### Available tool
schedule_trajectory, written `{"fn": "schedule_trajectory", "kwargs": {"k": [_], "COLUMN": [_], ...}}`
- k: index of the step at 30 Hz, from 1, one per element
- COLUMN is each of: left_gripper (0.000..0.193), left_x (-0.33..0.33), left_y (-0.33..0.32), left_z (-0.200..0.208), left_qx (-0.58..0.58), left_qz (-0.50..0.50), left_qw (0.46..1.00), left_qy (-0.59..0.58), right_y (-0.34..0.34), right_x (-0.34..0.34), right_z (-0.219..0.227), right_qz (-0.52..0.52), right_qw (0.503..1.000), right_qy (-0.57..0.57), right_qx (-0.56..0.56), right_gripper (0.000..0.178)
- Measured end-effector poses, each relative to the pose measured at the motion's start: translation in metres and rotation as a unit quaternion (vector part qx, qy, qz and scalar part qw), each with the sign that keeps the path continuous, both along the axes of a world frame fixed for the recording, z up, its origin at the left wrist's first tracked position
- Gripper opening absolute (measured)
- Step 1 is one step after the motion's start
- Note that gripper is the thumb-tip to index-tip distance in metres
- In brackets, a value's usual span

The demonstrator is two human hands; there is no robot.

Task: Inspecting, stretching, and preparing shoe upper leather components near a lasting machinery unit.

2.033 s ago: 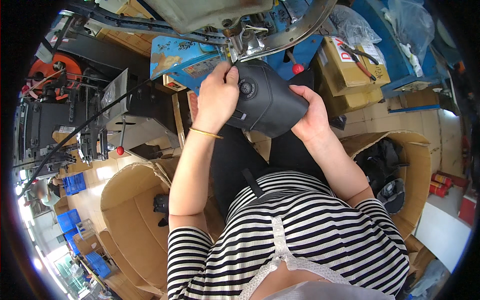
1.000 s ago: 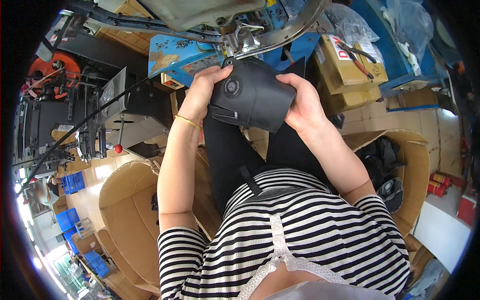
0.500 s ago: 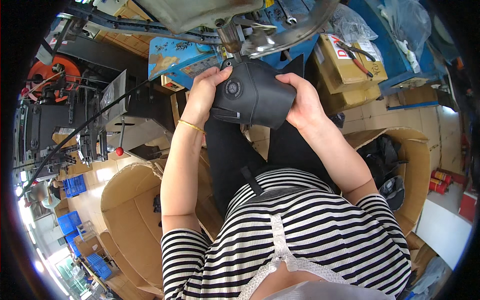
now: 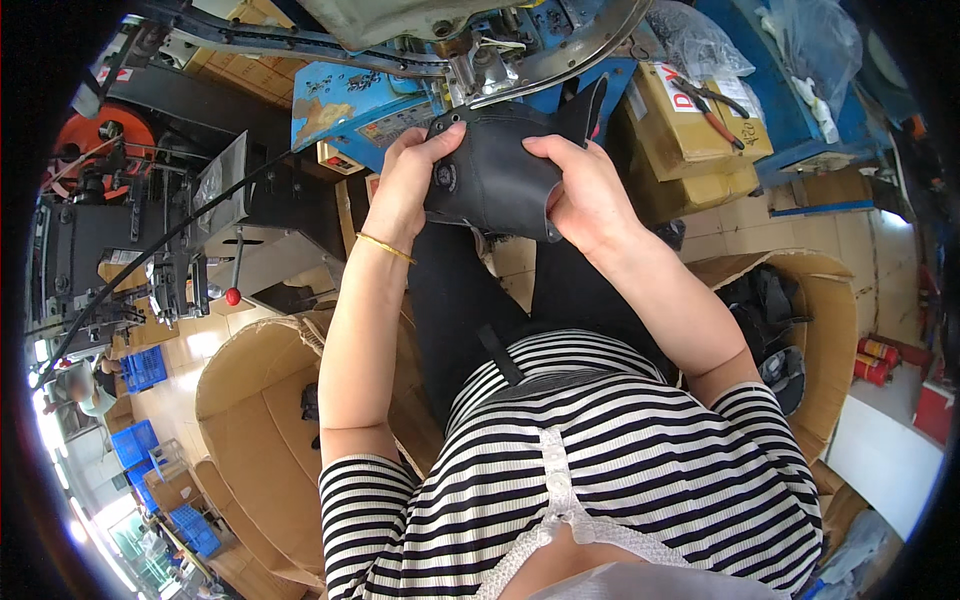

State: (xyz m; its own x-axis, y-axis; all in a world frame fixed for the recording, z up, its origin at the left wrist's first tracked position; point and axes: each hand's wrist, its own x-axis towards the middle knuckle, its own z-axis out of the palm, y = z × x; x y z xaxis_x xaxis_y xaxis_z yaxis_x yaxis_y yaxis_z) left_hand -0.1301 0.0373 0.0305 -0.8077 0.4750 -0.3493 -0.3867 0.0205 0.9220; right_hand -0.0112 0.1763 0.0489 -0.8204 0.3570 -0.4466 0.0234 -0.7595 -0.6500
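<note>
Moved since half a second ago: the right hand (image 4: 595,205) has slid toward 10 o'clock along the black leather-like piece (image 4: 505,185); the piece has turned, so its round badge (image 4: 446,178) looks narrower and nearer the left hand (image 4: 408,180), and its far flap (image 4: 590,110) stands taller.
Piece, place: held in the air at 12 o'clock of the view, above the black trousers (image 4: 465,290) and just below the metal machine head (image 4: 490,72); whether its top edge touches the metal, I cannot tell.
Piece, long axis: roughly 10 to 4 o'clock, from the corner with eyelets (image 4: 455,118) to the bent edge by the right palm.
Piece, pointing: the flap's tip aims at 1 o'clock; a stitched seam crosses the face, about 12 to 6; the badge side faces up toward the camera.
Left fingers: closed on the eyelet end, thumb on the upper face, the others behind it.
Right fingers: closed on the opposite end, thumb flat on top pointing to 10 o'clock, the rest hidden underneath.
Around: cardboard box (image 4: 660,110) at 2 o'clock with pliers (image 4: 716,112) on it; large carton (image 4: 255,400) at 8.
</note>
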Motion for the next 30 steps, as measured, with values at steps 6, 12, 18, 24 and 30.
{"fn": "schedule_trajectory", "kwargs": {"k": [6, 12, 18, 24, 30], "left_gripper": [0.054, 0.057, 0.053, 0.042, 0.033], "left_x": [-0.018, -0.014, -0.008, -0.015, -0.01], "left_y": [0.001, -0.001, 0.001, -0.002, -0.005], "left_z": [0.007, -0.003, 0.007, -0.005, -0.008], "left_qx": [-0.045, -0.01, 0.016, -0.005, 0.087], "left_qz": [-0.052, 0.003, -0.045, 0.001, 0.018], "left_qw": [0.997, 0.999, 0.998, 0.999, 0.996], "left_qy": [0.041, -0.036, -0.036, -0.033, -0.003], "right_y": [0.006, 0.0, 0.004, -0.005, -0.021], "right_x": [0.002, -0.002, 0.004, -0.001, -0.001], "right_z": [-0.017, 0.001, -0.001, 0.001, 0.009], "right_qz": [0.038, -0.007, 0.022, -0.024, 0.057], "right_qw": [0.997, 0.999, 1.0, 0.999, 0.991], "right_qy": [-0.013, 0.012, 0.009, 0.004, 0.093], "right_qx": [-0.072, -0.045, -0.019, -0.042, 0.081], "right_gripper": [0.025, 0.02, 0.027, 0.017, 0.02]}}
